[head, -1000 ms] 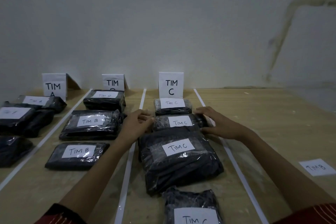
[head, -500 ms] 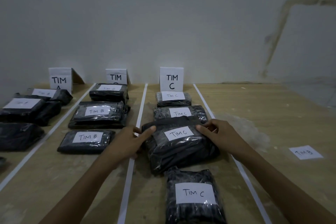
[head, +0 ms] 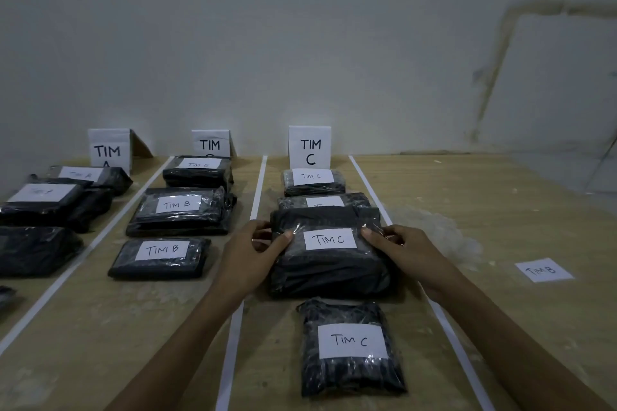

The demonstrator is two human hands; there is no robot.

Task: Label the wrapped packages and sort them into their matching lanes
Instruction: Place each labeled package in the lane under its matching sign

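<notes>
A large black wrapped package (head: pixel 329 265) labelled TIM C lies in the lane in front of the TIM C sign (head: pixel 310 147). My left hand (head: pixel 252 255) grips its left edge and my right hand (head: pixel 405 248) grips its right edge, thumbs on top. Its far edge overlaps a second TIM C package (head: pixel 347 201). A third (head: pixel 314 181) lies by the sign. Another TIM C package (head: pixel 350 347) lies nearest me in the same lane.
White tape strips (head: pixel 257 192) divide the wooden table into lanes. The TIM B lane holds three packages (head: pixel 180 210). At the left lie several TIM A packages (head: pixel 50 203). A loose TIM B label (head: pixel 543 270) and crumpled clear wrap (head: pixel 434 227) lie right of the lanes.
Both hands came back from the second TIM C package and took hold of the large one's sides. The camera view tilted down slightly, showing more of the nearest package.
</notes>
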